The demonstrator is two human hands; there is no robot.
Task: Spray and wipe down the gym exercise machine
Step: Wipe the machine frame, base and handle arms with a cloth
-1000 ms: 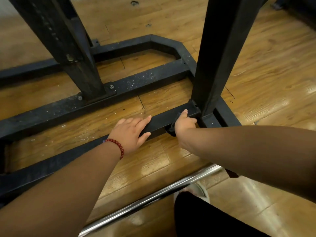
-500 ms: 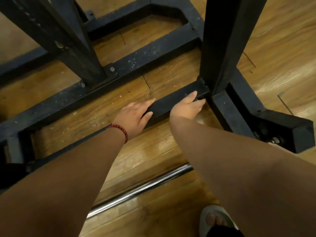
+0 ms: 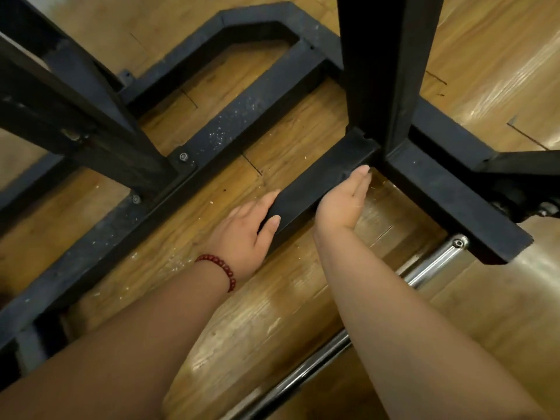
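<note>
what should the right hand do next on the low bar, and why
Probably draw the right hand back along the bar toward the left hand: its fingertips sit at the bar's end by the post, so no bar is left ahead. Whether a cloth is under it is hidden.

Single head cam, looking steeply down and forward, close over machine's base frame [image 3: 230, 122] and floor [image 3: 485, 56].
</note>
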